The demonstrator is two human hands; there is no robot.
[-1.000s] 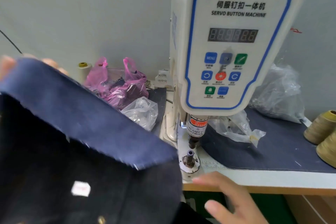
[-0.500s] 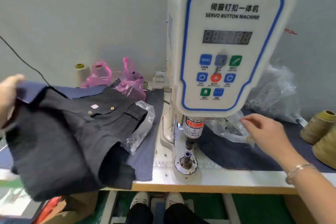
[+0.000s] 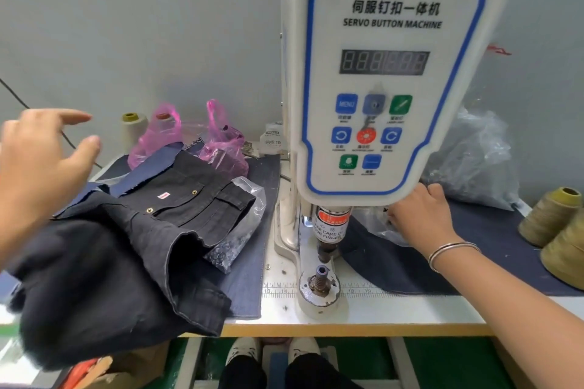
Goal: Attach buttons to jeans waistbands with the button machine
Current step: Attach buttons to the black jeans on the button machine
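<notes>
Dark jeans (image 3: 104, 262) lie below raised left hand (image 3: 38, 164).

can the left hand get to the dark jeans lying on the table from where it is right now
Probably yes. The left hand hovers open just above the upper left part of the dark jeans, with nothing between them. The jeans lie spread on top of the table, beside the button machine, so a short drop should reach them.

Dark jeans (image 3: 120, 256) lie crumpled left of the white button machine (image 3: 382, 79).
</notes>
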